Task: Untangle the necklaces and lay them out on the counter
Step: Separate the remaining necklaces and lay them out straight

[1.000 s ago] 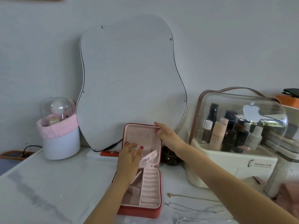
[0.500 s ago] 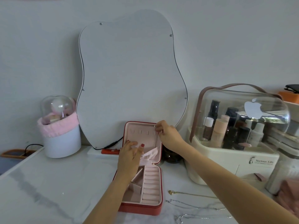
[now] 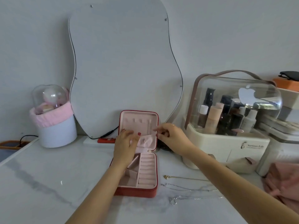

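A red jewellery box [image 3: 135, 193] with pink lining lies open on the white marble counter [image 3: 48, 183], its lid [image 3: 137, 118] standing upright. My left hand [image 3: 125, 146] holds the pink fabric pocket [image 3: 146, 141] at the bottom of the lid, thumb up. At the lid's right side my right hand [image 3: 169, 135] pinches a thin chain [image 3: 149, 126] that hangs inside the lid. To the right of the box three necklaces lie stretched out in rows: a gold necklace [image 3: 186, 178], a silver necklace [image 3: 186, 189] and a silver pendant necklace [image 3: 194, 198].
A wavy mirror [image 3: 126, 70] leans on the wall behind the box. A clear-lidded cosmetics case [image 3: 226, 143] stands at the right, pink cloth [image 3: 283, 183] beside it. A white tub with pink trim [image 3: 56, 131] sits at the left. A red item [image 3: 106, 140] lies behind the box.
My right hand has come down from the lid's top edge to its right side, fingers pinched. My left hand has stayed on the lid pocket. The view has tilted slightly.
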